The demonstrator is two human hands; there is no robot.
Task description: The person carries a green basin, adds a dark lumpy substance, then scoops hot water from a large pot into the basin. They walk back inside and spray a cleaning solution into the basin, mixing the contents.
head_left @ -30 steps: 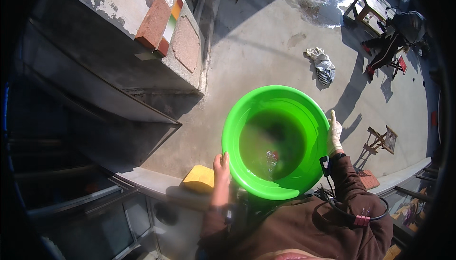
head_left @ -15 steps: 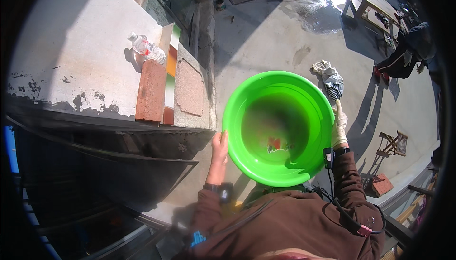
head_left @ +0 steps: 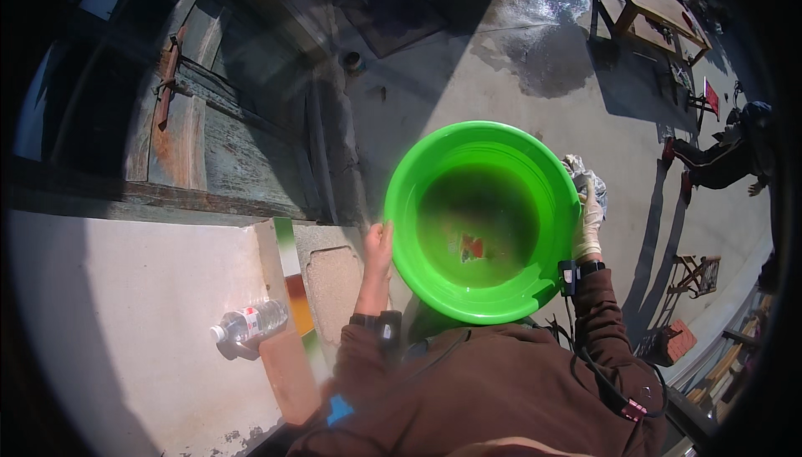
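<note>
A bright green plastic basin [head_left: 409, 269] is held up in front of my body, with murky water and a small red-and-white patch at its bottom. My left hand [head_left: 378, 248] grips the basin's left rim, bare, with the fingers partly hidden behind the wall. On the right side my right hand [head_left: 590, 219], in a whitish glove, is closed around the rim. A crumpled grey-and-white cloth [head_left: 575, 166] shows just beyond that hand, on the ground past the basin; part of it is hidden.
To the left, a plastic bottle [head_left: 251, 323] lies on a pale ledge [head_left: 150, 307] by a red brick [head_left: 288, 373]. A weathered wooden door [head_left: 251, 148] stands beyond. Far right are a wooden table [head_left: 656, 6], a person [head_left: 727, 160], a folding stool [head_left: 700, 276] and a brick [head_left: 678, 342].
My view has turned and moved forward: the ledge, bottle and brick now sit lower at left, and more of the door shows. Both hands still hold the basin.
</note>
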